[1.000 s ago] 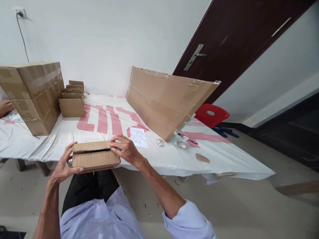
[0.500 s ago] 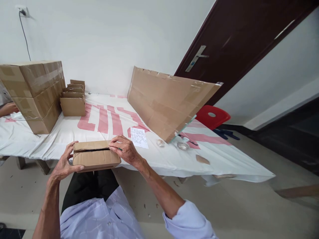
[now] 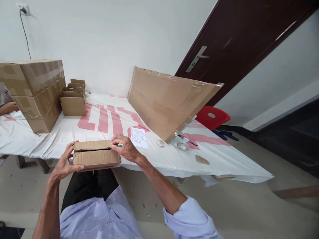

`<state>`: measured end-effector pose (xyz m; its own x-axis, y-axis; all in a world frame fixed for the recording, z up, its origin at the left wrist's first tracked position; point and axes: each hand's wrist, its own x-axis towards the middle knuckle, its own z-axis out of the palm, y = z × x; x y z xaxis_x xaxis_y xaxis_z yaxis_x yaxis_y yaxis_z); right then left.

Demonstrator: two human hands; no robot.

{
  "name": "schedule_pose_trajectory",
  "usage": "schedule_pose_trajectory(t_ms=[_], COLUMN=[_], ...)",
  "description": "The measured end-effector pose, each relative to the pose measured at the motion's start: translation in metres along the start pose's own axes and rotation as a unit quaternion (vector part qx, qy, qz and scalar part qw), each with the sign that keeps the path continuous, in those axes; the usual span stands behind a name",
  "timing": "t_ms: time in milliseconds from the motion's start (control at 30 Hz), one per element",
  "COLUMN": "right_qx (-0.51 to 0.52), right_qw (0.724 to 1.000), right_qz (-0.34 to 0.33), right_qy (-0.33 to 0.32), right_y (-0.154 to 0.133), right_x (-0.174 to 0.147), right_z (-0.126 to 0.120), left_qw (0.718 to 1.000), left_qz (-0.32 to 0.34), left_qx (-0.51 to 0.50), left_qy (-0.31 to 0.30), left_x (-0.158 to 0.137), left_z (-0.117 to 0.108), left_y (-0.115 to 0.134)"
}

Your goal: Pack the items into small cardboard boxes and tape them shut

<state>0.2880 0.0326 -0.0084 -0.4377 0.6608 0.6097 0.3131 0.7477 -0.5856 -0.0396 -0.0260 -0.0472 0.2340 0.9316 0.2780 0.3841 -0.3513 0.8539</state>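
Note:
A small brown cardboard box lies at the table's near edge. Its two top flaps are folded nearly together, with a dark narrow gap between them. My left hand grips the box's left end, thumb on the near side and fingers at the far corner. At the right end of the gap, my right hand is closed, its fingertips touching the flap edge. A bit of something small and green shows between its fingers; most of it is hidden.
Stacked taped cartons and a row of open boxes stand at left. A big cardboard sheet leans at the back right. A printed paper sheet, tape rolls and a cardboard scrap lie rightward. Another person's hand shows far left.
My right hand has shifted very slightly at the right end of the gap, and more of the green thing shows. My left hand and the box stay almost still.

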Motion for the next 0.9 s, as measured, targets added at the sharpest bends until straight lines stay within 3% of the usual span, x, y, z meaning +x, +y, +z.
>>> schedule_pose_trajectory(t_ms=[233, 533, 667, 800, 900], right_qx=[0.039, 0.103, 0.068, -0.02, -0.084], right_qw=[0.994, 0.979, 0.984, 0.987, 0.988], right_qz=[0.095, 0.175, 0.159, 0.083, 0.019], right_qy=[-0.036, -0.012, 0.048, 0.135, 0.125], right_y=[-0.007, 0.003, 0.001, -0.009, -0.012], right_x=[0.006, 0.012, 0.008, -0.005, -0.019], right_z=[-0.005, -0.003, -0.006, -0.01, -0.009], left_qw=[1.0, 1.0, 1.0, 1.0, 1.0], left_qz=[0.0, 0.017, 0.021, 0.022, 0.015], left_qx=[0.001, 0.002, -0.003, -0.002, 0.003], left_qy=[0.0, -0.003, -0.003, -0.004, 0.005], left_x=[-0.001, -0.002, -0.002, -0.001, -0.001], left_z=[0.0, -0.001, 0.0, 0.001, 0.001], left_y=[0.001, 0.0, 0.001, 0.0, -0.002])
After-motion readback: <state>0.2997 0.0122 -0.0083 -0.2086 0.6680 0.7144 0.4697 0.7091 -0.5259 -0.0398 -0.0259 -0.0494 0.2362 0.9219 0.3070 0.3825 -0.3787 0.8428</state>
